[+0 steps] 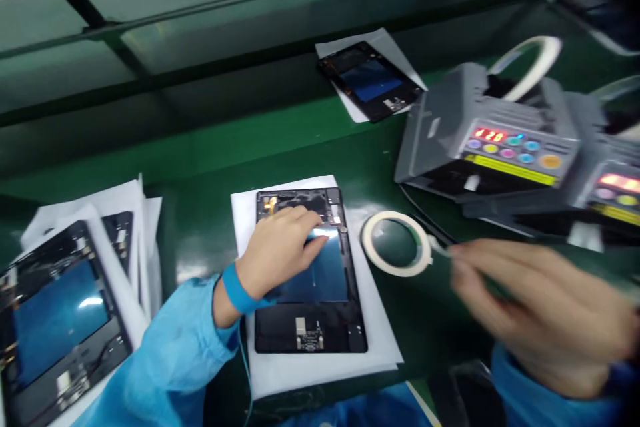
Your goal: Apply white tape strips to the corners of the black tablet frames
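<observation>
R hand [543,297] pinches 1 tape end [441,247]; L hand [277,247] half-curled o/ 1 tablet [323,283], hold unclear.

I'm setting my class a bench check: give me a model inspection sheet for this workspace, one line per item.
Surface: green bench top, glossy.
Job's things: opened tablet on white paper; tape roll to its right, apart from it.
Clutter: stacked opened tablets with white sheets at left; another tablet further back.
Hands: left hand on the middle tablet; right hand, blurred, pinching a pale strip beside the roll.
Cables: black cable behind the roll; thin blue cord below the left wristband.
Surroundings: grey machines with red-lit displays at right.
</observation>
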### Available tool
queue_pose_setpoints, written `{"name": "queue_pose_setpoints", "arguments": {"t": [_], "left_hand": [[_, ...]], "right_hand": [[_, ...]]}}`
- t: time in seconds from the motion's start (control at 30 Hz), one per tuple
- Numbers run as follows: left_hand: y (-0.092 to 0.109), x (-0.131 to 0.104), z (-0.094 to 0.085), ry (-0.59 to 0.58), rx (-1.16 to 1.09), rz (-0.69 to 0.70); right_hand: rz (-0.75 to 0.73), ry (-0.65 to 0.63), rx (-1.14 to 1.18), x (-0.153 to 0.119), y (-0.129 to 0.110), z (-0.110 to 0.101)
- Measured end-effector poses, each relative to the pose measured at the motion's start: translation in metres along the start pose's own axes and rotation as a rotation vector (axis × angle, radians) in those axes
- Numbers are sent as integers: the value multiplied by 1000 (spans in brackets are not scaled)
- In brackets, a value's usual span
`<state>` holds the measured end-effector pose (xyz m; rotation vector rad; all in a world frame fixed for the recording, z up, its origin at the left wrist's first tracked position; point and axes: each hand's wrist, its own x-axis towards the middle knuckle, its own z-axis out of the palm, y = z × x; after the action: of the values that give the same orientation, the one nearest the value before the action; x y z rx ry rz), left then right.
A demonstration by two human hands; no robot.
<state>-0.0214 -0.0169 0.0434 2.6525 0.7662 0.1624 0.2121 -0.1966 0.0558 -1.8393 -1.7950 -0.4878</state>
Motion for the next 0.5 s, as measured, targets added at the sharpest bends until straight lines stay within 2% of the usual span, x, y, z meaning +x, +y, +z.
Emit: {"name": "queue_pose_setpoints", "arguments": {"t": [0.1, 0.2, 0.37, 0.5], "left_hand": [[3, -41, -12, 168, -51, 49], [5, -66, -16, 270, -35, 147], [-5, -74, -14, 396, 41, 201], [-13, -75, -14, 399, 52, 143]], "right_hand": [[-211, -52, 321, 26, -53, 34], [-309, -122, 513, 42, -82, 58], [-441, -209, 621, 55, -100, 72], [-482, -273, 582, 63, -107, 75]]}}
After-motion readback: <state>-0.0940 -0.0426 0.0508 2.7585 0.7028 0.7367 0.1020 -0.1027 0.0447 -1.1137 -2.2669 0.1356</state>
